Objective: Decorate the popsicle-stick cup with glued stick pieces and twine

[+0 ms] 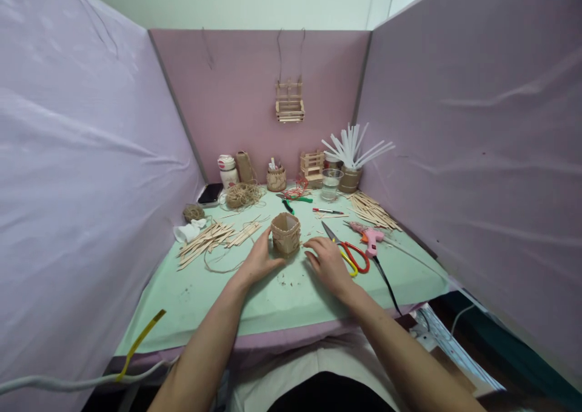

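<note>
A small many-sided holder (286, 235), tan and open at the top, stands upright on the green tabletop in front of me. Its walls look built from short wooden pieces, with a paler inside. My left hand (260, 262) lies at its left side, thumb and fingers spread, fingertips beside the wall and thumb near the base; whether they press on it I cannot tell. To the right, my right hand (328, 265) hovers low, fingers loosely curved and apart, with a narrow gap to the holder. Scissors (348, 251) with red and yellow handles lie just beyond that hand.
A pink glue gun (373, 239) with a black cord lies at right. Wooden sticks (207, 242) are spread left, more sticks (373, 211) right. Behind are twine (243, 195), green-handled pliers (297, 199), a pen (328, 211), a water cup (331, 185) and white sticks in a pot (350, 179).
</note>
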Demonstrator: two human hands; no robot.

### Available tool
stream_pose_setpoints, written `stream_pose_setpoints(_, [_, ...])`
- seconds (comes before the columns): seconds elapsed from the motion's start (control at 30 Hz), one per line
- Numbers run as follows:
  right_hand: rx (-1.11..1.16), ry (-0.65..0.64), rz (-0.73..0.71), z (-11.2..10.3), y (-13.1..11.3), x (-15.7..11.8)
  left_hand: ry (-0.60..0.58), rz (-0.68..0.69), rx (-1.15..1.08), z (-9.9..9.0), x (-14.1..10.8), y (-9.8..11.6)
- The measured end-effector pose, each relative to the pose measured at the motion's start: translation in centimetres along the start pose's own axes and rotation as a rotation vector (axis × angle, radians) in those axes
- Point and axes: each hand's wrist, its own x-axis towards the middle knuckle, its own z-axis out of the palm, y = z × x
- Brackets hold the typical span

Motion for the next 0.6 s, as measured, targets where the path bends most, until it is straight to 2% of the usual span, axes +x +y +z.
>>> stream_pose_setpoints(0.1, [0.123, 0.014, -0.041, 1.6, -0.3, 0.5, -0.068, -0.068, -0.103, 0.9, 0.2, 0.3])
stream_pose_setpoints(0.23, [0.247, 0.06, -0.043, 2.6, 0.2, 0.6, -0.03, -0.203, -0.225, 1.9, 1.1, 0.7])
stream_pose_setpoints(0.33, [0.316, 0.168, -0.058, 2.5, 0.6, 0.7, -0.023, -0.29, -0.408, 2.1, 2.1, 1.3])
stream_pose_setpoints(0.47, [0.341, 0.373, -0.093, 2.0, 0.9, 0.9, -0.128, -0.368, -0.797, 2.7, 3.0, 2.9])
stream_pose_setpoints(0.53, [0.314, 0.422, -0.111, 1.8, 0.9, 0.9, -0.204, -0.386, -0.96, 3.2, 3.0, 3.5])
stream_pose_setpoints(0.6, [0.276, 0.436, -0.13, 1.7, 0.9, 0.8, -0.221, -0.408, -1.03, 3.9, 2.8, 3.8])
